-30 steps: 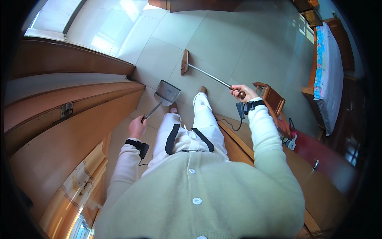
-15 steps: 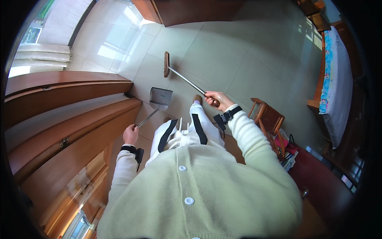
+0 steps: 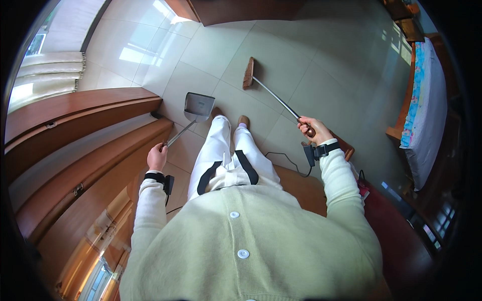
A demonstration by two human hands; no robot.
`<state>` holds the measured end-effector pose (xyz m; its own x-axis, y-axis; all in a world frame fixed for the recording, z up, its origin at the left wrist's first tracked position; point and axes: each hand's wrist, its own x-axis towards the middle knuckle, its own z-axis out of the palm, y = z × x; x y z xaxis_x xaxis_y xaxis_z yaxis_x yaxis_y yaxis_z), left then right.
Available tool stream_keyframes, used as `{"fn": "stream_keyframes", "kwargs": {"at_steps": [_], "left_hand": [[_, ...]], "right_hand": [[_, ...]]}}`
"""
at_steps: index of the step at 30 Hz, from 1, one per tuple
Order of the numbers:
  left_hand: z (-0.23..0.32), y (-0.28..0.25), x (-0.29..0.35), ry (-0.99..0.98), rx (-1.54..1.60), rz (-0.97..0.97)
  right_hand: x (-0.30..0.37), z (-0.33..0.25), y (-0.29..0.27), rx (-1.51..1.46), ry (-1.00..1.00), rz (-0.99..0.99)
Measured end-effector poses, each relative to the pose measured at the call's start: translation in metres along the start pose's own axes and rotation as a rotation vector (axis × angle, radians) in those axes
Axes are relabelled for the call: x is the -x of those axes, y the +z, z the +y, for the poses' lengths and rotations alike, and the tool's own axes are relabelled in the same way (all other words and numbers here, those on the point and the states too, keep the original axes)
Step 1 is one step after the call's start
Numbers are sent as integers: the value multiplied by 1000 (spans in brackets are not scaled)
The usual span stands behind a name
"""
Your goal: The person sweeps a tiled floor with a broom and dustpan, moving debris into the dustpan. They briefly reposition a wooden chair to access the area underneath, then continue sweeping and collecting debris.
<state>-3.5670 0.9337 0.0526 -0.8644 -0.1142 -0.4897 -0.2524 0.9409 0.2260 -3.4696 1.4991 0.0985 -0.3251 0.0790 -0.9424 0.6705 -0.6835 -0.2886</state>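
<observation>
My left hand (image 3: 156,157) is closed round the end of a long thin handle, whose far end carries a grey dustpan (image 3: 199,104) just ahead of my feet on the left. In my right hand (image 3: 315,129) is the brown grip of a broom (image 3: 249,73). Its metal stick slants forward and to the left, down to a brown bristled head over the pale tiles. A gap of tile separates the broom head from the dustpan. Whether either tool touches the floor is hard to tell.
Brown wooden doors (image 3: 80,113) line the left side, near a white curtain (image 3: 47,67). At the right stands a bed (image 3: 426,115) with a pale cover. A wooden chair (image 3: 345,146) is partly behind my right forearm. Dark brown furniture (image 3: 246,11) stands at the far side.
The broom and my right hand have moved to the right, so the broom head is farther from the dustpan. My left hand and the dustpan have shifted slightly left and forward. My feet have moved.
</observation>
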Motion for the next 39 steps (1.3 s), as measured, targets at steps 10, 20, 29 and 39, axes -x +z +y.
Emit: {"fn": "stream_keyframes", "kwargs": {"at_steps": [10, 20, 29, 39], "left_hand": [[-3, -1, -31, -23, 71, -12], [-34, 2, -45, -135, 226, -14], [-50, 0, -47, -222, 260, -23], [-41, -11, -74, -144, 227, -20]], "right_hand": [[39, 6, 109, 325, -109, -47], [-88, -4, 334, 363, 127, -482], [-209, 18, 445, 226, 438, -523], [-131, -82, 289, 37, 171, -122]]}}
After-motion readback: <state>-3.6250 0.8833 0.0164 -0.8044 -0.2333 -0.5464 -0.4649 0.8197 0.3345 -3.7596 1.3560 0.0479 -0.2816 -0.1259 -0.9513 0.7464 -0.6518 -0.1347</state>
